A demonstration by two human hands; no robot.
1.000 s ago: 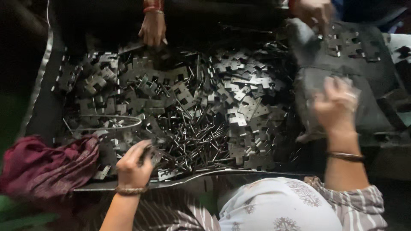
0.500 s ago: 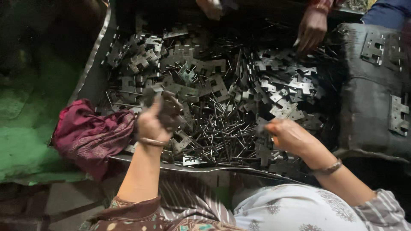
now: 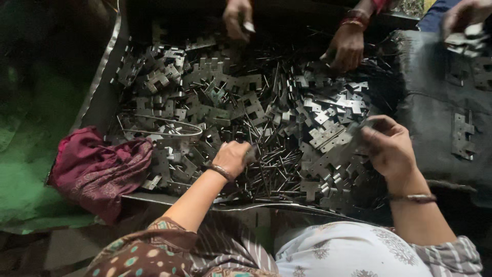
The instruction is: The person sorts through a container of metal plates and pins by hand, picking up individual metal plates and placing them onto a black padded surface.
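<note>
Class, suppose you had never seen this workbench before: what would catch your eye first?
First, the tray heaped with notched metal plates and thin pins. Then the left hand among the pins and the right hand gripping a plate. A maroon cloth lies at the tray's left edge.

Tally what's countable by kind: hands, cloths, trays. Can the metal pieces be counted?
Wearer's hands: 2, left hand and right hand
Other people's hands: 3
Maroon cloth: 1
Metal tray: 1
Total: 7
Hinge plates and pins: too many to count
</note>
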